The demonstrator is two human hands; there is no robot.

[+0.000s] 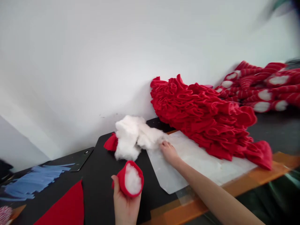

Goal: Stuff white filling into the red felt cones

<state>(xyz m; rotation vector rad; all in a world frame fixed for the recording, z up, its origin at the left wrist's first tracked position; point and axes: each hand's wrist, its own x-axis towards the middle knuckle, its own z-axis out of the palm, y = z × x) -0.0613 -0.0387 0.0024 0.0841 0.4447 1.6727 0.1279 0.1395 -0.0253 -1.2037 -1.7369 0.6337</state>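
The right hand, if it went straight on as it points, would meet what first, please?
The right hand would most likely meet the white stuffing first; its fingertips appear right by the near end, though depth leaves contact unclear.

Soft, diffuse light brightens the wall [93, 62]; a faint shadow lies left of the red pile [199, 115]; the upper right corner blurs; the lower right is dim.

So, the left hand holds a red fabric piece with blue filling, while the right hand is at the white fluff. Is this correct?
Not quite: the head view shows the filling in the red fabric piece, held by the left hand, is white, not blue. The rest is right.
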